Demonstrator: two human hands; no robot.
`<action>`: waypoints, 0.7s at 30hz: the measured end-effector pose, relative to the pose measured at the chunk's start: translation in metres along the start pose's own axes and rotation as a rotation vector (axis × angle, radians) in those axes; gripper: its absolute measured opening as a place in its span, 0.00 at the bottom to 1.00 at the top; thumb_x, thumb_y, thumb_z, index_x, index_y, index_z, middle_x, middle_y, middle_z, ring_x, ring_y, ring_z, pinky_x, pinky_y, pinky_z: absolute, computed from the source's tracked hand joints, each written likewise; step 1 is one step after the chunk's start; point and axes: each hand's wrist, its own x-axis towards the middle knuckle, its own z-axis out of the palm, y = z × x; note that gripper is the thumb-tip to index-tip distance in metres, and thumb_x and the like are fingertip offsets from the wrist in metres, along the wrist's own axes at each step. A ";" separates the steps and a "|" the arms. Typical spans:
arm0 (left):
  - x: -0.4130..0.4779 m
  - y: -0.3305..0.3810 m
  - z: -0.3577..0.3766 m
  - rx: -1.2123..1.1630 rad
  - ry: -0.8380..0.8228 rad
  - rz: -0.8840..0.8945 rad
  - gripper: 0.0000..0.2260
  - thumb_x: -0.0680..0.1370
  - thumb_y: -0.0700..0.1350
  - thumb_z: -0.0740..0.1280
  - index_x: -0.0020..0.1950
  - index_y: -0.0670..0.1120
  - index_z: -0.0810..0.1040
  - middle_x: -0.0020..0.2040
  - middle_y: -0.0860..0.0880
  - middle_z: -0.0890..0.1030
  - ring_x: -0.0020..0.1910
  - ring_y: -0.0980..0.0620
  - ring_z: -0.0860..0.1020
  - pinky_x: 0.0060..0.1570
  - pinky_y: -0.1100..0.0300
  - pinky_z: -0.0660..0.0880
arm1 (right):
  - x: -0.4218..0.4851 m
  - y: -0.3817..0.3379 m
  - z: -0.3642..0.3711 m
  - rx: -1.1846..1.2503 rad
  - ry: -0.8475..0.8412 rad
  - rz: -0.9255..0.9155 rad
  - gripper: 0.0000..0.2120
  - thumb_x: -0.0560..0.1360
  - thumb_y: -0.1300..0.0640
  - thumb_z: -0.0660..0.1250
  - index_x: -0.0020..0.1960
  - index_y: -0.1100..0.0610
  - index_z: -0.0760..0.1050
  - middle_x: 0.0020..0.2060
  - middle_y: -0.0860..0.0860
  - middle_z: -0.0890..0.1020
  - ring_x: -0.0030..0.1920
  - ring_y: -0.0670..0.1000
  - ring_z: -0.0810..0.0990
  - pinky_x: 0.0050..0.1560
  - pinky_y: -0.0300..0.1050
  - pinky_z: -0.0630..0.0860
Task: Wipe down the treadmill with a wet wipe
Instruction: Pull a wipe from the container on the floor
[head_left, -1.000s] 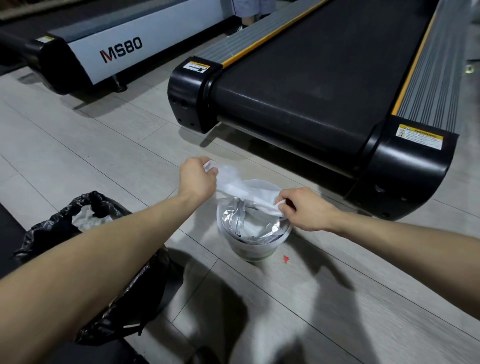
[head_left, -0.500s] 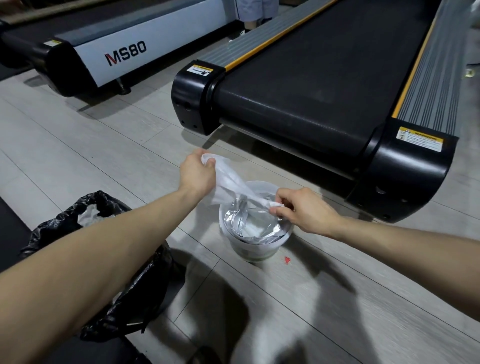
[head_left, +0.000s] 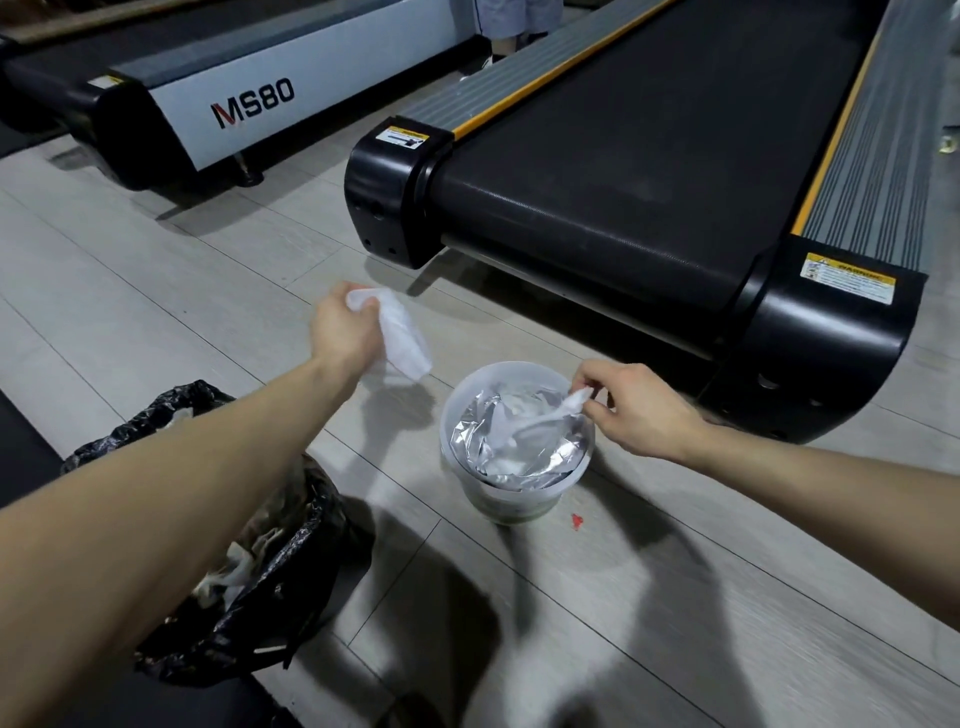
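At the lower left a black bin bag (head_left: 291, 597) stands on the pale tiled floor (head_left: 156, 312), its mouth open, with crumpled white sheets inside; the left forearm crosses above it. Beyond it, at the upper left, a second treadmill (head_left: 249, 104) shows a white side panel marked MS80. The left hand (head_left: 343, 332) is raised over the floor with its fingers curled tightly round a wet wipe (head_left: 402, 338), which hangs down from the fist, free of everything else. To the right of it a white tub (head_left: 509, 501) sits on the floor, lined with a crinkled silver foil pouch (head_left: 478, 441). The right hand (head_left: 639, 405) is at the tub's far right rim, thumb and fingertips pinching the twisted tip of the next wipe (head_left: 569, 405), which rises out of the pouch. A small red speck (head_left: 575, 522) lies just beside the tub's base. Behind the tub and both hands, the treadmill (head_left: 649, 171) stretches away to the upper right, with a black belt, grey ribbed side rails edged in yellow, and glossy black end caps that bear warning labels.
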 end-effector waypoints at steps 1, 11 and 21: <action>-0.005 0.000 0.006 -0.010 -0.083 0.030 0.10 0.83 0.46 0.64 0.62 0.48 0.80 0.54 0.48 0.85 0.53 0.44 0.83 0.58 0.46 0.83 | 0.005 -0.005 0.004 0.006 0.001 0.006 0.06 0.79 0.58 0.67 0.50 0.47 0.75 0.42 0.45 0.84 0.42 0.47 0.81 0.42 0.49 0.78; -0.026 0.009 0.023 -0.044 -0.456 0.102 0.05 0.82 0.48 0.68 0.56 0.54 0.82 0.52 0.47 0.87 0.45 0.49 0.85 0.48 0.50 0.84 | 0.032 -0.022 0.008 -0.158 -0.211 -0.037 0.23 0.77 0.64 0.69 0.70 0.50 0.80 0.63 0.50 0.83 0.61 0.54 0.81 0.63 0.53 0.78; -0.047 0.016 0.037 -0.074 -0.792 0.186 0.05 0.84 0.44 0.71 0.58 0.48 0.87 0.51 0.45 0.88 0.51 0.45 0.87 0.51 0.50 0.85 | 0.034 -0.041 -0.005 0.140 0.074 -0.069 0.46 0.75 0.40 0.76 0.85 0.41 0.54 0.82 0.44 0.65 0.78 0.45 0.66 0.74 0.45 0.67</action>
